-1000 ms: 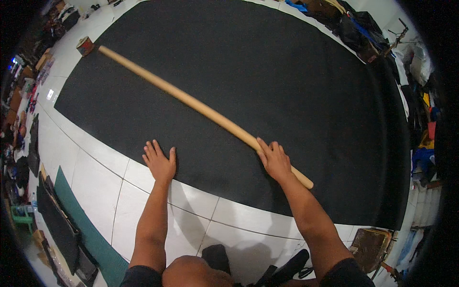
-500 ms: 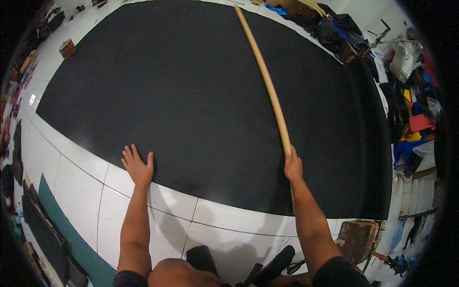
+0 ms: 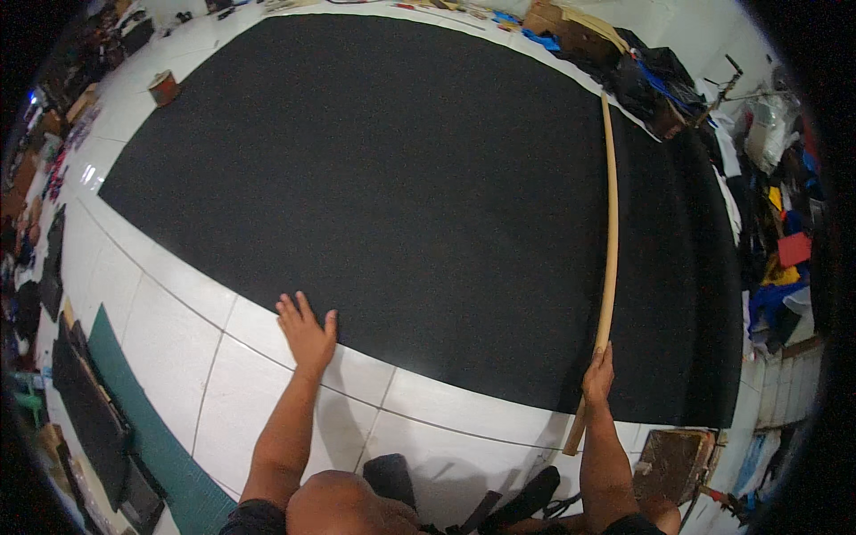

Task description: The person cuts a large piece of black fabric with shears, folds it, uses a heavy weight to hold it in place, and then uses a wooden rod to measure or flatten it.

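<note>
A large black sheet [image 3: 383, 187] lies spread over the white tiled floor, with a raised fold or roll along its right end. My left hand [image 3: 308, 334] rests flat on the sheet's near edge, fingers spread. My right hand [image 3: 599, 373] is wrapped round a long pale wooden stick [image 3: 611, 232] close to its near end. The stick lies across the right part of the sheet, running from beyond the near edge to the far edge. Its near tip sticks out past my hand over the tiles.
A rusty can [image 3: 163, 88] stands by the sheet's far left corner. Dark and green sheet pieces [image 3: 147, 437] lie at the lower left. A worn brown box-like object [image 3: 673, 464] sits near my right arm. Black plastic bags [image 3: 655, 80] and mixed clutter line the far right.
The stick has swung and shifted to the right, its far end moving most. My right hand has moved right with it. My left hand stays on the sheet's edge as the view shifts.
</note>
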The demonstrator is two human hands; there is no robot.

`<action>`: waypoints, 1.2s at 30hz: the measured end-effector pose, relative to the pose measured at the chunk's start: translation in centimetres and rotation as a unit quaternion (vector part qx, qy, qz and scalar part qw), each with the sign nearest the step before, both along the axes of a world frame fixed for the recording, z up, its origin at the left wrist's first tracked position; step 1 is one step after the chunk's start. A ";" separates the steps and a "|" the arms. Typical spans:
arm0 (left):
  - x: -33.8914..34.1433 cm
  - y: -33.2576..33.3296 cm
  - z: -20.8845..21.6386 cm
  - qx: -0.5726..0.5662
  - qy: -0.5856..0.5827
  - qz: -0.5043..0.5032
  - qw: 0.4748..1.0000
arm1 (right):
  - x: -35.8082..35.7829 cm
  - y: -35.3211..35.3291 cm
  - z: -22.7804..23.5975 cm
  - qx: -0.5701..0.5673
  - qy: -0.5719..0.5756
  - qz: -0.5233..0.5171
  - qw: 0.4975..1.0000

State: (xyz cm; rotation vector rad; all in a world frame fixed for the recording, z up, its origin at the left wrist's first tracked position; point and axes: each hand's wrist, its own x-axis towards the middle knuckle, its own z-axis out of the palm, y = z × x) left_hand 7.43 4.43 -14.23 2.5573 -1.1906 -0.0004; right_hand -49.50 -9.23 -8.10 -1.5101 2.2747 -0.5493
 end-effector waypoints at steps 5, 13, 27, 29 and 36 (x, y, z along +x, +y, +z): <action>-1.1 -0.5 1.0 -0.015 0.015 -0.005 1.000 | 9.8 -3.4 1.1 -0.026 0.069 0.152 0.986; -1.1 -0.3 1.3 -0.001 0.023 -0.004 1.000 | 29.3 -4.9 1.6 0.050 0.112 0.406 0.906; 7.4 0.6 2.3 -0.234 0.049 0.084 0.967 | 38.4 1.9 5.3 0.093 0.119 0.679 0.719; 7.1 -1.1 2.9 -0.247 0.077 0.056 0.964 | 37.4 -0.3 4.0 0.066 0.110 0.674 0.727; 7.1 -1.8 0.8 -0.042 0.023 0.064 0.997 | 35.1 -13.4 2.7 0.025 0.195 0.546 0.815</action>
